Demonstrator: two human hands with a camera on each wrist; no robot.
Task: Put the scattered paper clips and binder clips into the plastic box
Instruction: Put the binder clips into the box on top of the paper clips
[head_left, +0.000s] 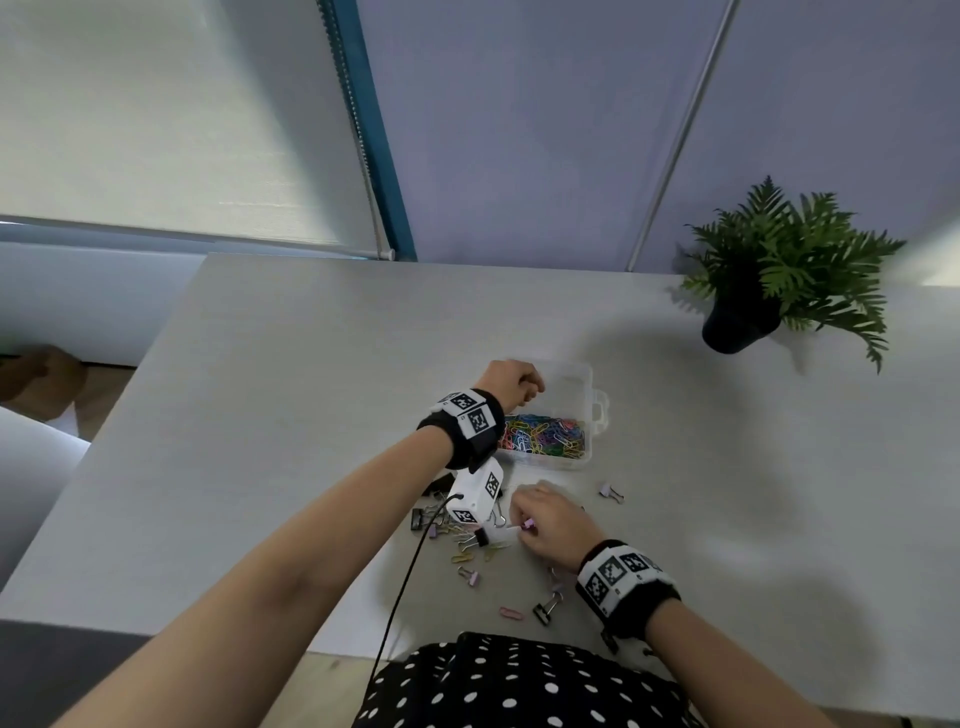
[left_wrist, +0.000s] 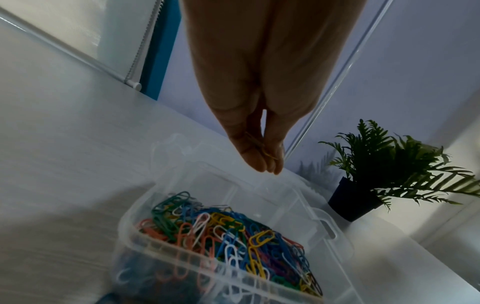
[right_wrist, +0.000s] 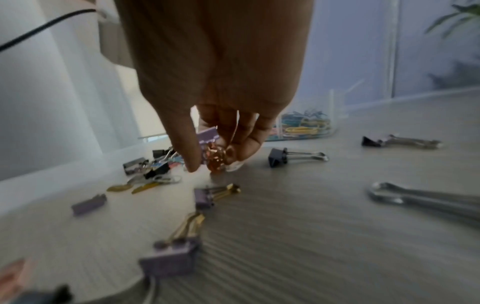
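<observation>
Left hand (left_wrist: 255, 153) pinches a yellow paper clip (left_wrist: 267, 153) above the plastic box (head_left: 582, 376); release next. Right hand (right_wrist: 221, 131) grips a purple binder clip (right_wrist: 207, 136).

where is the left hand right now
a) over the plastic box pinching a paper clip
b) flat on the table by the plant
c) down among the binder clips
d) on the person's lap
a, the left hand hangs above the open plastic box with a yellow paper clip pinched at its fingertips, while the right hand is the one down among the binder clips on the table.
</observation>
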